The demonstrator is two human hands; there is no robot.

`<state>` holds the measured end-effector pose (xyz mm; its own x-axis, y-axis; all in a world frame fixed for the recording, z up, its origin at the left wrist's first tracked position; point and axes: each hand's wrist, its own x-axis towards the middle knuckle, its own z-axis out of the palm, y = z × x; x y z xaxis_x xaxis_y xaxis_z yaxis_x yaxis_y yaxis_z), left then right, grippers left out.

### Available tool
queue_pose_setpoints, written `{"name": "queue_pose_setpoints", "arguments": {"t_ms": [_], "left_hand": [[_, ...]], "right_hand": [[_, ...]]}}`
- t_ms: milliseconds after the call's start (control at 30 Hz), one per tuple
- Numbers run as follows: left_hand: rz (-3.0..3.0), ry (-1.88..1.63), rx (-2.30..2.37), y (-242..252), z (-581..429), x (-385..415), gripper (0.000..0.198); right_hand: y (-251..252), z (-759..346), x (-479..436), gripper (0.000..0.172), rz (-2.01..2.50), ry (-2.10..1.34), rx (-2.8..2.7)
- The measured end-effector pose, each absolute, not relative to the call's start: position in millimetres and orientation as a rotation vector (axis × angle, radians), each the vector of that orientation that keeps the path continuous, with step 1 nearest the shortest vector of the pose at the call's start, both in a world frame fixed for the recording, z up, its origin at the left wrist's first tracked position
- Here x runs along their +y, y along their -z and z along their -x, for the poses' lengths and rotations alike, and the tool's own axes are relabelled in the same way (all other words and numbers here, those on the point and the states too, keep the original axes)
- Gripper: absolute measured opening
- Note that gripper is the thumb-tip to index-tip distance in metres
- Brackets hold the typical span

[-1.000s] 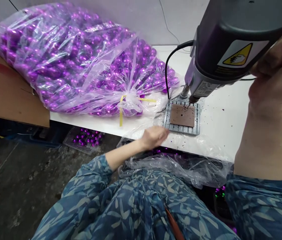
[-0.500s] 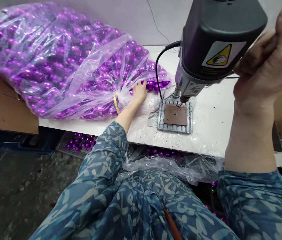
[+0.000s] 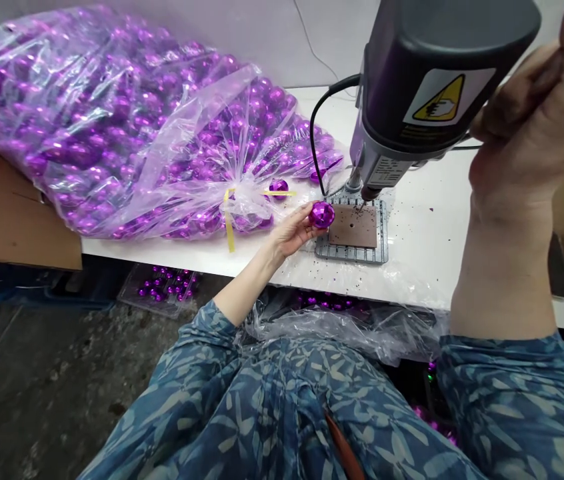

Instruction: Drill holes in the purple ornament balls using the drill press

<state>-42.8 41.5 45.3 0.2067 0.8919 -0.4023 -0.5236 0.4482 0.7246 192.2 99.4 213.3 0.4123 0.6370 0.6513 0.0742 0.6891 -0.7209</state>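
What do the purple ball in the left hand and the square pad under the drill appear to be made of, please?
Purple ball: probably plastic or thin glass with a metallic coating, given its mirror-like glints. Square pad: matte brown, pitted, likely wood or fibreboard, though rubber is possible.

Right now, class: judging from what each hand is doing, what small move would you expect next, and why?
Probably the left hand slides the purple ball onto the brown pad under the drill bit. The ball sits just beside the pad, and the right hand is raised beside the drill press head.
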Motion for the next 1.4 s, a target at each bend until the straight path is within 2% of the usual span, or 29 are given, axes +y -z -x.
{"name": "queue_pose_setpoints", "arguments": {"t_ms": [167,300,400,500,967,1400], "left_hand": [[-0.554,-1.084,0.885,-34,20,43,0.026],[-0.766,-1.156,0.921,-19,7,51,0.048],[-0.942,-1.231,0.968,-5,0,61,0.058],[-1.097,-1.221,0.987,7,-4,70,0.054],[-1.501,-1.135,0.978,14,-14,69,0.059],[-1.502,-1.139,0.913,26,-26,67,0.063]], "right_hand": [[-216,-184,99,0.05,0.528,-0.451,-1.068],[-216,-184,95,0.05,0.549,-0.428,-1.106],[-215,-185,97,0.069,0.552,-0.371,-1.146],[-213,-185,102,0.079,0.479,-0.347,-1.14],[-213,-185,100,0.076,0.562,-0.288,-1.183],[-208,-181,93,0.086,0.523,-0.235,-1.118]]}}
